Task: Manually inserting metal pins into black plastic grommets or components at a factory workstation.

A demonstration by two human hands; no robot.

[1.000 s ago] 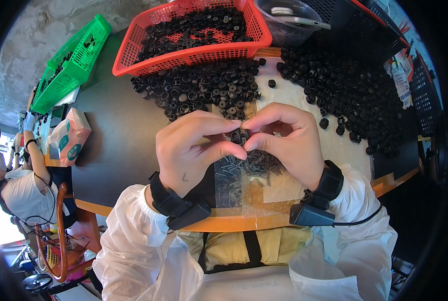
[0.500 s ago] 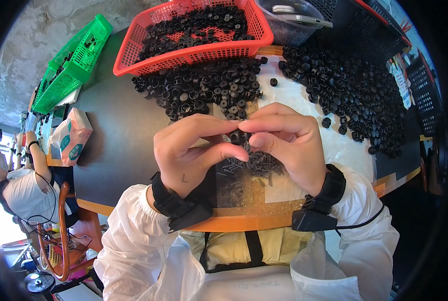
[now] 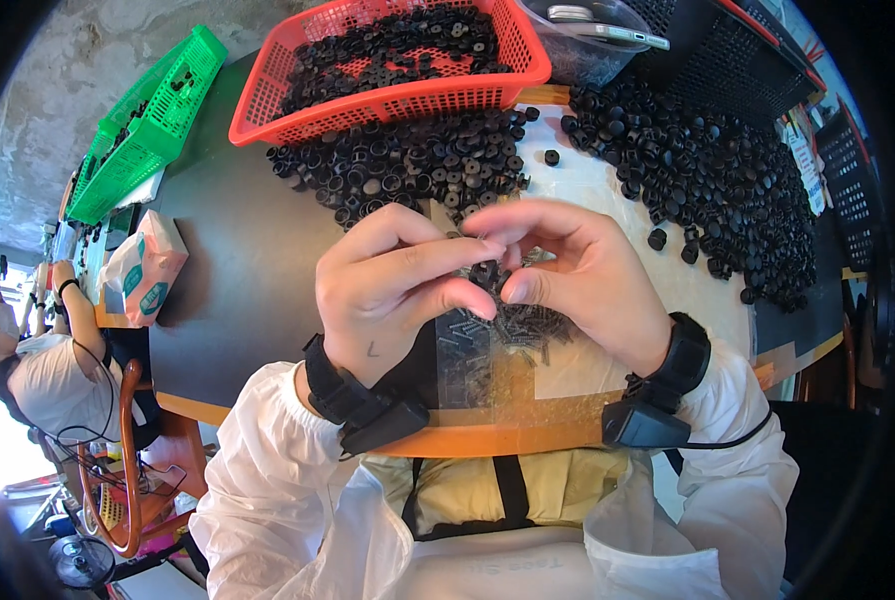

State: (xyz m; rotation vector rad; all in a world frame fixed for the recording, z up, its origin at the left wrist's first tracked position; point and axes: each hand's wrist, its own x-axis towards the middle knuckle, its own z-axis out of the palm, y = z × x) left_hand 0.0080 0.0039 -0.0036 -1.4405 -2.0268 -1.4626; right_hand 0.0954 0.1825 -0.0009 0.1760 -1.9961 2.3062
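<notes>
Over the table's front middle, my left hand [image 3: 382,285] pinches a small black plastic part [image 3: 484,273] between thumb and fingers. From the other side my right hand [image 3: 597,275] closes in on the same part, its thumb at the part's edge and its fingers curled beside my left fingertips. Fingers cover much of the part, and its exact shape cannot be made out. Below both hands lies a heap of small dark screws [image 3: 527,325]. Beyond them spreads a pile of black plastic rings and caps [image 3: 397,165].
A red basket [image 3: 387,100] of black parts stands at the back. To the right lies a large pile of black caps [image 3: 697,185], near black crates [image 3: 717,75]. A clear tub [image 3: 587,65] holds a phone. Left are a tissue pack [image 3: 147,270], a green basket [image 3: 147,140] and a seated person [image 3: 57,380].
My right hand has shifted slightly right and its fingers have loosened and lifted around the part. My left fingers have bent more. The whole view has shifted a little.
</notes>
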